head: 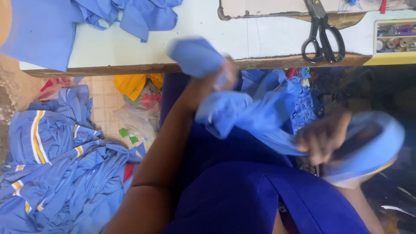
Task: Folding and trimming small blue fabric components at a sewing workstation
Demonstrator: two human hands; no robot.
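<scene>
The left hand (225, 76) is closed on one bunched end of a light blue fabric piece (242, 115), just below the wooden front edge of the pale work table (242, 32). The right hand (323, 138) has its fingers clamped on the other end, over the lap; motion blur hides finer detail. Black scissors (323, 37) lie on the table, and striped blue garments (56, 160) are piled on the floor.

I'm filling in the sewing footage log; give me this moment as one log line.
left hand: grips light blue fabric | right hand: grips same fabric | scissors: on table, untouched | floor: blue garment pile
</scene>
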